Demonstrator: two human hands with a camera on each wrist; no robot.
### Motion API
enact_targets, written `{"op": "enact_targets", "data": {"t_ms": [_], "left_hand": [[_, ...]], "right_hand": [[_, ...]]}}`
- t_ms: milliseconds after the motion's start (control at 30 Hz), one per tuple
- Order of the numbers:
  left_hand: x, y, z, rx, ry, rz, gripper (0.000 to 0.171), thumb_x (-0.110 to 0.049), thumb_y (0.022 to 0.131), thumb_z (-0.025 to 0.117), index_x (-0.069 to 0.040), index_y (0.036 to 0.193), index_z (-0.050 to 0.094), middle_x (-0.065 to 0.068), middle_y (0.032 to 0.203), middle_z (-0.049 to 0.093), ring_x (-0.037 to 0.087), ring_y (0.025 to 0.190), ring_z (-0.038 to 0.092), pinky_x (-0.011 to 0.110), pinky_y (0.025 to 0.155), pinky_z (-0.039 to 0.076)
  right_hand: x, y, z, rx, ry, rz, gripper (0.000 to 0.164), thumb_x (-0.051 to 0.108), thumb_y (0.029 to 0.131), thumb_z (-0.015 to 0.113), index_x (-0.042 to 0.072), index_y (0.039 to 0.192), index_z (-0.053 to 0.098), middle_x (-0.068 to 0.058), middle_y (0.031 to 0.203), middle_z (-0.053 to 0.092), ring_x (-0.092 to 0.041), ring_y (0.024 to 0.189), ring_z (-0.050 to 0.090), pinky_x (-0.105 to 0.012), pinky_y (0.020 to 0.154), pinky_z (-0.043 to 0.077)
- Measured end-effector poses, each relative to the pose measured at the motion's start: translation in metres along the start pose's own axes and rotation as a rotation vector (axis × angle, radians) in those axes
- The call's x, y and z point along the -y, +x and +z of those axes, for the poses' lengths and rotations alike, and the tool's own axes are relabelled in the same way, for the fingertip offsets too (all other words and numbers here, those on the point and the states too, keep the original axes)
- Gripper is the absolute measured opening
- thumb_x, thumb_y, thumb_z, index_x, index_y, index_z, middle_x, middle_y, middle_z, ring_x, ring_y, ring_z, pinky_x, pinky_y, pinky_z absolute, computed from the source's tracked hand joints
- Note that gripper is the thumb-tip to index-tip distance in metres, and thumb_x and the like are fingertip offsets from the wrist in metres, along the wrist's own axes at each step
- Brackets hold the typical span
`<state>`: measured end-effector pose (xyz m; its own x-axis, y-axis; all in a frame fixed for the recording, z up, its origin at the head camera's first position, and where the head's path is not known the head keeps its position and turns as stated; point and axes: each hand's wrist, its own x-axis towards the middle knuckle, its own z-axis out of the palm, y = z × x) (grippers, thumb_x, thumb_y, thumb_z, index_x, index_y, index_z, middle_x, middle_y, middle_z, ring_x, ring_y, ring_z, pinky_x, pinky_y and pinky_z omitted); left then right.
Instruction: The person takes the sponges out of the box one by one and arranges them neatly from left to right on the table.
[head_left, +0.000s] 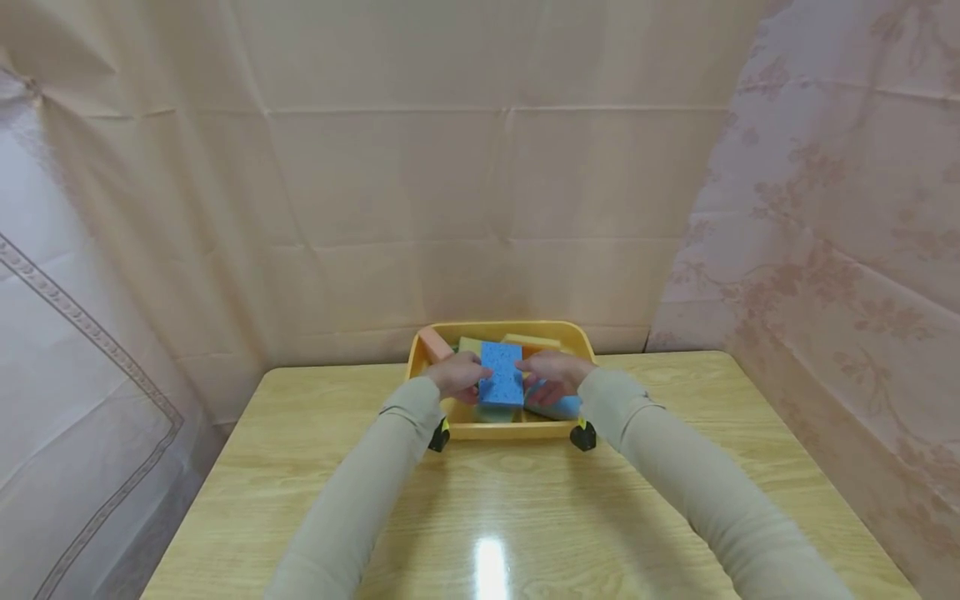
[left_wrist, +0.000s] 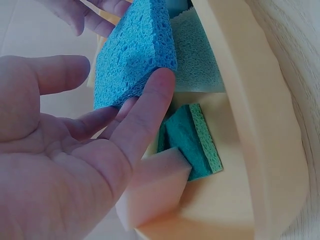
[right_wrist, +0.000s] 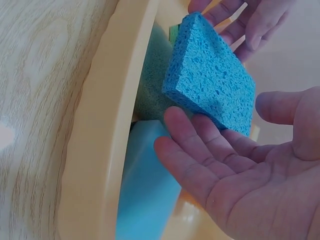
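A blue sponge (head_left: pixel 501 374) with a porous face is held up over a yellow bin (head_left: pixel 517 431), between the two hands. The left hand (head_left: pixel 457 376) supports one side of it, fingers extended against the underside and edge; in the left wrist view its thumb stands apart from the sponge. On the other side the right hand (head_left: pixel 557 372) has its fingers stretched along the lower edge, thumb raised beside the sponge. Beneath lie a pale green sponge (left_wrist: pixel 196 52), a green scrub sponge (left_wrist: pixel 192 145), a pink foam block (left_wrist: pixel 159 185) and a light-blue block (right_wrist: pixel 147 180).
The bin stands at the far edge of a wooden table (head_left: pixel 495 492), before a beige curtain (head_left: pixel 465 208). A yellow block (head_left: pixel 531 342) lies at the bin's back. Black wrist devices (head_left: pixel 582 436) sit near the bin's front corners. Patterned cloth (head_left: pixel 825 275) hangs on the right.
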<state>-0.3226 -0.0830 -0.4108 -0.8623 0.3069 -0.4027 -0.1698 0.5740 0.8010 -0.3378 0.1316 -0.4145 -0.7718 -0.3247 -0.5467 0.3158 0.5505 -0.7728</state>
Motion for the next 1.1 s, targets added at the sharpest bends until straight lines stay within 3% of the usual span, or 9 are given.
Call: {"op": "enact_targets", "data": {"t_ms": [467,767,1100], "left_hand": [[0.014,-0.002,-0.011,-0.018,-0.022,-0.021,0.059,-0.024,0.106,0.055,0.009,0.150,0.034,0.027,0.143,0.047,0.035,0.114,0.062,0.042,0.089,0.058],[0.024,-0.013,-0.021,-0.010,-0.055,0.021,0.054,-0.022,0.106,0.055,0.008,0.146,0.037,0.025,0.135,0.052,0.034,0.109,0.062,0.043,0.087,0.059],[0.030,-0.030,-0.033,-0.038,-0.173,0.079,0.051,-0.021,0.105,0.058,0.008,0.142,0.036,0.026,0.130,0.051,0.037,0.103,0.064,0.048,0.087,0.058]], "right_hand": [[0.007,-0.002,0.018,0.010,0.047,-0.076,0.055,0.029,0.109,0.046,-0.006,0.150,0.036,-0.028,0.142,0.050,-0.042,0.117,0.062,-0.053,0.103,0.048],[0.013,-0.002,0.031,-0.003,0.062,-0.098,0.055,0.029,0.109,0.046,-0.003,0.152,0.034,-0.025,0.137,0.052,-0.039,0.110,0.065,-0.054,0.102,0.049],[0.014,-0.005,0.036,0.024,0.108,-0.170,0.053,0.028,0.109,0.048,-0.002,0.151,0.036,-0.025,0.137,0.054,-0.032,0.100,0.067,-0.057,0.101,0.048]]}}
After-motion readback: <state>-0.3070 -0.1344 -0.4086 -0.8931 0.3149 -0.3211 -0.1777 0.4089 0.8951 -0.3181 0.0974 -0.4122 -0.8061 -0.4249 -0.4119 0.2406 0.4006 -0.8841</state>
